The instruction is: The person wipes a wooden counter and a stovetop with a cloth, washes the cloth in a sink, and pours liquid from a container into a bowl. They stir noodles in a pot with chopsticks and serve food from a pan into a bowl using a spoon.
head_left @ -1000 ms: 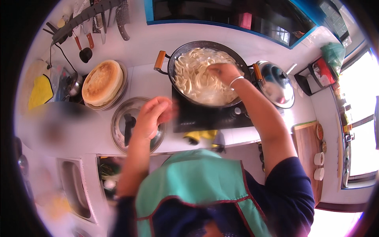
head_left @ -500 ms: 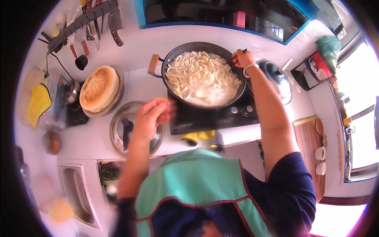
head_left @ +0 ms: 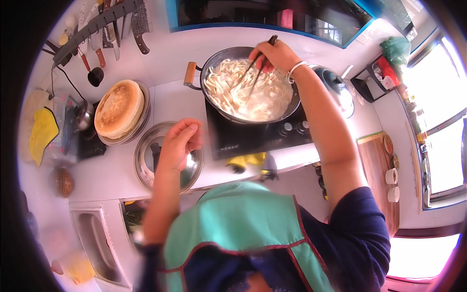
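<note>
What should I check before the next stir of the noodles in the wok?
1. Chopsticks gripped in right hand: ok.
2. Chopstick tips down in the noodles: ok.
3. Wok seated on the cooktop: ok.
4. Left hand away from the wok, above the glass lid: ok.
5. Left fingers holding anything: cannot tell, blurred.
6. Burner heat setting: cannot tell.

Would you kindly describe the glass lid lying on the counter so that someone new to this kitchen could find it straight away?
Start at the black stove carrying the wide pan of noodles. Just to its left on the white counter lies the glass lid, partly under the left hand. Unlike the neighbouring plate of flatbreads, it is see-through with a metal rim and a dark knob.
</note>
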Demonstrator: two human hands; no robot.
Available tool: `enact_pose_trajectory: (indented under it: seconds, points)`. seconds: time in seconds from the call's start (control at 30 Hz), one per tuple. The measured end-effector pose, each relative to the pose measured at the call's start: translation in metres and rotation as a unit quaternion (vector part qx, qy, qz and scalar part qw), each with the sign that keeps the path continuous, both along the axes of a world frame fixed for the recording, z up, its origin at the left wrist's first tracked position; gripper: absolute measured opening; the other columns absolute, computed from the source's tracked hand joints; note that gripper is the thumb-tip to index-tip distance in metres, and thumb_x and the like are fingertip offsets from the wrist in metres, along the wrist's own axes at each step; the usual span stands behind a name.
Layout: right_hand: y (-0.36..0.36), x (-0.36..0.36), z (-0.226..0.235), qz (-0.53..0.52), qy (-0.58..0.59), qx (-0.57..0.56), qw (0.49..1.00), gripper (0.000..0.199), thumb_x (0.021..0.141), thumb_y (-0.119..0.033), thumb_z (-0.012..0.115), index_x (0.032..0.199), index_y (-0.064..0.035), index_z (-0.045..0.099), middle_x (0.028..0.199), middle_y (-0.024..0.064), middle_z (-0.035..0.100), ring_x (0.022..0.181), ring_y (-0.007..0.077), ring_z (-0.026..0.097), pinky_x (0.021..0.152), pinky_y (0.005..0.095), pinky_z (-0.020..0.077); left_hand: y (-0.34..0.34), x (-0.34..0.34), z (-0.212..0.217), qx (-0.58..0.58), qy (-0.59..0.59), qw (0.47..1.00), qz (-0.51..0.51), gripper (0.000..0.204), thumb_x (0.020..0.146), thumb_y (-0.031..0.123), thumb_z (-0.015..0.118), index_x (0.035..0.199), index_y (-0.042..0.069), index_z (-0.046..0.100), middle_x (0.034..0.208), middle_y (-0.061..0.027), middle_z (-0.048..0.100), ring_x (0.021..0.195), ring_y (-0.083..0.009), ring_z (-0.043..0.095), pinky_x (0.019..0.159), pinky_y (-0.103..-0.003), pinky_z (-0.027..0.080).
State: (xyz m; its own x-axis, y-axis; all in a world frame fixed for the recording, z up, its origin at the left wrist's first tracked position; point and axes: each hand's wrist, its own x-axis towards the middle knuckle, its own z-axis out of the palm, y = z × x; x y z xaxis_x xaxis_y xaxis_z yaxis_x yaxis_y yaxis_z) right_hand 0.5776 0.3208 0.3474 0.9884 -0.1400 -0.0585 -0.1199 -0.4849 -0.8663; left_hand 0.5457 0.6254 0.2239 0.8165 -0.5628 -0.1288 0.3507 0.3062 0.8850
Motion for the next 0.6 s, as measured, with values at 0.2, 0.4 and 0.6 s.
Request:
enact_pose_trajectory:
  seconds: [0.2,0.4,0.6]
  points:
    - [0.007,0.039,-0.076,-0.028,-0.02,0.151,0.988,0.027,0.088,-0.019,0.045,0.092,0.003,0.06,0.079,0.0141,0.066,0.061,0.0185,0.064,0.058,0.0256,0.0542,-0.007,-0.007,-0.004,0.013,-0.003,1.0,0.001,0.013,0.09,0.015,0.051,0.094,0.004,0.058,0.077,-0.0011,0.058,0.063,-0.0084,0.056,0.053,-0.018,0.046]
    - [-0.056,0.005,-0.092,-0.138,-0.003,0.15,0.979,0.022,0.086,-0.014,0.048,0.097,0.0007,0.06,0.077,0.012,0.066,0.061,0.0174,0.063,0.053,0.0227,0.0525,-0.015,-0.013,-0.007,0.011,-0.003,1.0,0.009,0.013,0.089,0.016,0.053,0.094,0.005,0.058,0.077,-0.001,0.058,0.064,-0.0079,0.056,0.053,-0.018,0.046]
    - [-0.113,-0.049,-0.035,-0.204,-0.003,0.03,0.979,0.026,0.085,-0.018,0.046,0.092,0.0003,0.063,0.074,0.0099,0.066,0.052,0.0136,0.06,0.049,0.0235,0.0497,-0.033,-0.018,-0.008,0.017,0.01,1.0,-0.006,0.014,0.09,0.016,0.052,0.094,0.005,0.058,0.077,-0.0009,0.059,0.064,-0.0074,0.056,0.054,-0.018,0.047]
